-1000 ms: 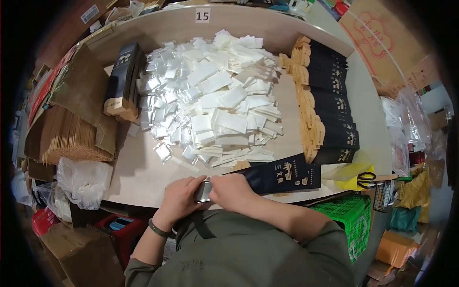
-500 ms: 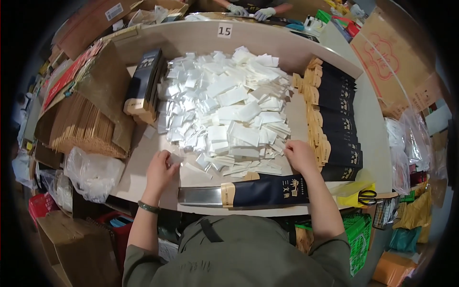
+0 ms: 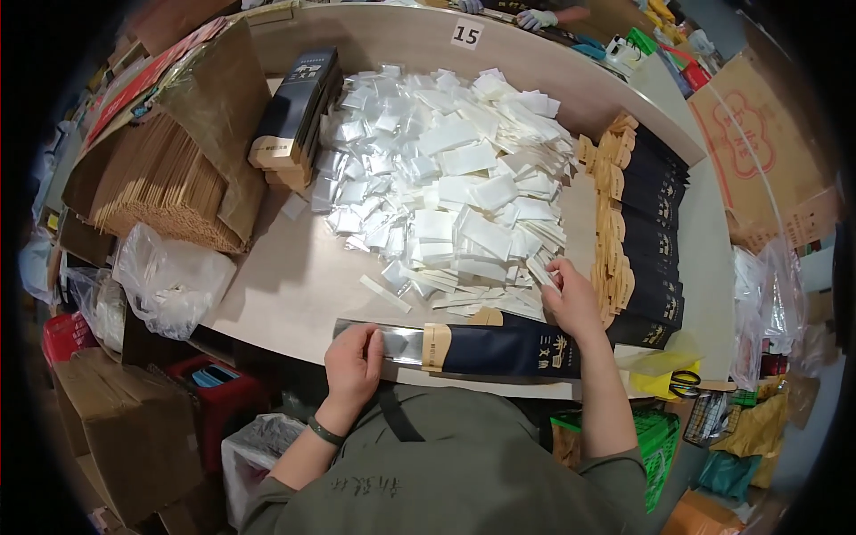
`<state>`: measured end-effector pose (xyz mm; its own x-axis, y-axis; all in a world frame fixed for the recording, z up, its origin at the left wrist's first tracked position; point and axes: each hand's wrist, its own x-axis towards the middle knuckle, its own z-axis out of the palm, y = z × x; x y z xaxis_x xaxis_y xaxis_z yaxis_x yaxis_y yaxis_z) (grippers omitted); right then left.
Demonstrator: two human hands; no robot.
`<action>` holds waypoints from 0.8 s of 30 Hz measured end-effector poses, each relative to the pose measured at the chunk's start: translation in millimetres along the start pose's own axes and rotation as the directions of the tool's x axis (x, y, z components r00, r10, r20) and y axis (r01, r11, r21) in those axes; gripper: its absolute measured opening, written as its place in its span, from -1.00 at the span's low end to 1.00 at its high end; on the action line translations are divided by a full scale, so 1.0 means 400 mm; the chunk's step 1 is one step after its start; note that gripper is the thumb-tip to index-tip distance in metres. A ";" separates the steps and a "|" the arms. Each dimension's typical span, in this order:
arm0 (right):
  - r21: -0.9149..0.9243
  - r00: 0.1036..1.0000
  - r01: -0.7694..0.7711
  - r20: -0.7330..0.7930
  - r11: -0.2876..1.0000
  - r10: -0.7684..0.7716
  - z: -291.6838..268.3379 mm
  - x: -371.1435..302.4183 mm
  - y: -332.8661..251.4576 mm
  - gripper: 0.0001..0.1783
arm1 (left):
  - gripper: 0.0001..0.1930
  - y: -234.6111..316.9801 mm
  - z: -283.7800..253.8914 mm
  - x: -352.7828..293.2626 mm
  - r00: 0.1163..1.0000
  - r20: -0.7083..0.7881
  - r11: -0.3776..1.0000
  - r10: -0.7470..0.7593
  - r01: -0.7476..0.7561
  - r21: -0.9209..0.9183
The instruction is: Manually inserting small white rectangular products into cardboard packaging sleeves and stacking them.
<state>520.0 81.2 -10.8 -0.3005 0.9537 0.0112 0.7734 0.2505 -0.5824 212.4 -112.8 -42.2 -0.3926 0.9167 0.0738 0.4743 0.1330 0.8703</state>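
Tabletop, two hands, one silvery strip

One heap of white packets is seen, too many to be counted. At its front, one left hand, one right hand, one silver piece and one whole dark bag are counted. One dark stack and one box of brown cards are found on its left, one pair of scissors on its right, and two gloved hands past it.
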 end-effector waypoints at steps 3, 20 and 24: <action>-0.130 0.998 -0.034 -0.056 0.991 0.027 -0.005 0.001 0.004 -0.80 | -0.79 -0.005 0.006 0.011 0.972 -0.040 0.953 0.231 -0.218 0.209; -0.254 0.906 0.421 0.170 0.871 -0.388 0.074 0.180 -0.166 -0.84 | -0.79 0.057 -0.695 0.511 0.845 -0.382 0.655 0.375 0.050 0.754; -0.206 0.979 0.187 0.120 0.960 -0.165 0.049 0.162 -0.191 -0.84 | -0.77 0.045 -0.706 0.548 0.973 -0.174 0.564 0.152 0.060 0.824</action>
<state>430.4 120.6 18.6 -0.4888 0.8724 0.0096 0.8017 0.4535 -0.3894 -87.6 -15.9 127.1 -0.4473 0.8464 0.2890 0.8931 0.4399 0.0939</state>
